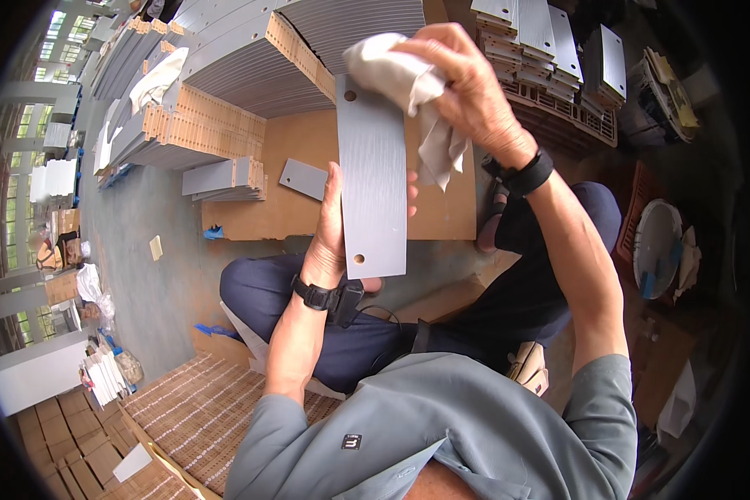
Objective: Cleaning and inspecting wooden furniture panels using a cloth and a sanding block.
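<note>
A long grey panel (374,183) with a round hole near each end stands lengthwise before me. My left hand (332,221) is closed around its lower half, thumb along the left edge and fingertips showing at the right edge. At the panel's far end, my right hand (462,83) grips a white cloth (396,71), which lies against the top right corner and hangs down beside the panel. Beyond them, a smaller grey panel (303,178) lies flat on a brown cardboard sheet (287,137).
Stacked grey panels (217,117) with light wooden edges stand at the far left, another white cloth (157,81) on top. More panels (529,37) are piled at the far right. A round white lid or tub (657,248) stands right; cardboard with a woven surface (196,408) lies near left.
</note>
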`<action>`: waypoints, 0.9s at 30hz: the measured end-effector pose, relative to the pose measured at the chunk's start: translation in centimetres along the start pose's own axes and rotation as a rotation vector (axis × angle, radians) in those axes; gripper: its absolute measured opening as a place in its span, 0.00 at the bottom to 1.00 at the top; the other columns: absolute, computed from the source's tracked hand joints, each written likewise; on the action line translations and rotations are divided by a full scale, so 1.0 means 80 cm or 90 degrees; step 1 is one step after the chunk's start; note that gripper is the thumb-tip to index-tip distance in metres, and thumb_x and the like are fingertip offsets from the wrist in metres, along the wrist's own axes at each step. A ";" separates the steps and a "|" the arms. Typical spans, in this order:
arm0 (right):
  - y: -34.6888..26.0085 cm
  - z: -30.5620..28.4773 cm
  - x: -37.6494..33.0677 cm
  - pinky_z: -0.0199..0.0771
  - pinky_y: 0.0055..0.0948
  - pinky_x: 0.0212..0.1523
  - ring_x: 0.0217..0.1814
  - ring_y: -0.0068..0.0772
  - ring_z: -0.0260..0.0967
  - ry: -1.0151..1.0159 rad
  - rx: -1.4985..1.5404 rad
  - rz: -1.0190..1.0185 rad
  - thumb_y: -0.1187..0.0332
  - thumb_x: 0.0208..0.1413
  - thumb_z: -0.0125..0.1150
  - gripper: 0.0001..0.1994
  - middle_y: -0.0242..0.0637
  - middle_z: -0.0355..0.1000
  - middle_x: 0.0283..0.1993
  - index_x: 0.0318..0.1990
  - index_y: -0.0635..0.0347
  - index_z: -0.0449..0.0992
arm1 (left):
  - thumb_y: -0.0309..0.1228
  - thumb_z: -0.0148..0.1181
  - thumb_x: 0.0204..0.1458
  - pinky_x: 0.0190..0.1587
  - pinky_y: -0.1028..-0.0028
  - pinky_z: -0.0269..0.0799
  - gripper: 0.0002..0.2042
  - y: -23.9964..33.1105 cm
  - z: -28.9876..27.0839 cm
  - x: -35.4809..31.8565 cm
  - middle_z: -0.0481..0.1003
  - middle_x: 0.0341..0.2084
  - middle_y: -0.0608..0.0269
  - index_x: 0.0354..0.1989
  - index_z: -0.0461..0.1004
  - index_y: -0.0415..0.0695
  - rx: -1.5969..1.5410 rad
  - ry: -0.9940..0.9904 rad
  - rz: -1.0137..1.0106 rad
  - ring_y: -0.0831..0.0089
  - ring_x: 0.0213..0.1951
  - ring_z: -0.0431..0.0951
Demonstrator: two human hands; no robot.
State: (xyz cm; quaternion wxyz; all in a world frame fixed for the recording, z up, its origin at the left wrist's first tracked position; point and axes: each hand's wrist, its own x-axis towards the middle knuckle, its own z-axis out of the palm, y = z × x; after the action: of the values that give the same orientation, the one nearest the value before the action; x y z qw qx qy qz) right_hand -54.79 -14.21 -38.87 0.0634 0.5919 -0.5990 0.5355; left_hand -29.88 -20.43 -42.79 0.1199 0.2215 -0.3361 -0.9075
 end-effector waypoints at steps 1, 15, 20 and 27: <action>-0.007 0.009 -0.006 0.77 0.37 0.59 0.56 0.43 0.72 -0.027 0.017 -0.007 0.76 0.47 0.70 0.23 0.41 0.71 0.52 0.55 0.51 0.82 | 0.71 0.35 0.62 0.51 0.56 0.83 0.45 -0.001 -0.001 0.002 0.74 0.54 0.43 0.69 0.63 0.39 0.000 -0.001 0.002 0.56 0.51 0.80; -0.023 0.020 -0.144 0.77 0.39 0.56 0.57 0.43 0.74 -0.869 0.096 0.059 0.77 0.40 0.67 0.24 0.31 0.77 0.49 0.47 0.39 0.86 | 0.69 0.43 0.62 0.55 0.58 0.80 0.44 0.057 -0.038 0.015 0.73 0.58 0.45 0.70 0.62 0.39 -0.097 0.005 0.222 0.58 0.51 0.79; -0.012 -0.003 -0.086 0.77 0.37 0.57 0.54 0.45 0.74 -0.641 -0.030 0.110 0.80 0.37 0.68 0.26 0.36 0.76 0.47 0.48 0.45 0.85 | 0.71 0.40 0.61 0.55 0.57 0.80 0.45 0.054 -0.046 0.022 0.73 0.59 0.45 0.70 0.62 0.40 -0.128 -0.018 0.208 0.58 0.51 0.79; -0.011 -0.011 -0.030 0.80 0.38 0.55 0.52 0.43 0.75 -0.331 -0.031 0.120 0.84 0.41 0.67 0.26 0.38 0.73 0.46 0.51 0.51 0.83 | 0.73 0.35 0.61 0.56 0.60 0.79 0.47 0.054 -0.047 0.027 0.74 0.57 0.47 0.69 0.63 0.40 -0.107 -0.005 0.185 0.61 0.52 0.79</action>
State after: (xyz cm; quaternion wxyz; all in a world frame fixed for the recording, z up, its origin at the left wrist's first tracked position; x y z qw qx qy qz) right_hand -53.92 -11.76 -39.73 -0.1282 0.6491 -0.6606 0.3548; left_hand -29.62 -26.50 -43.18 0.2667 0.1558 -0.2879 -0.9065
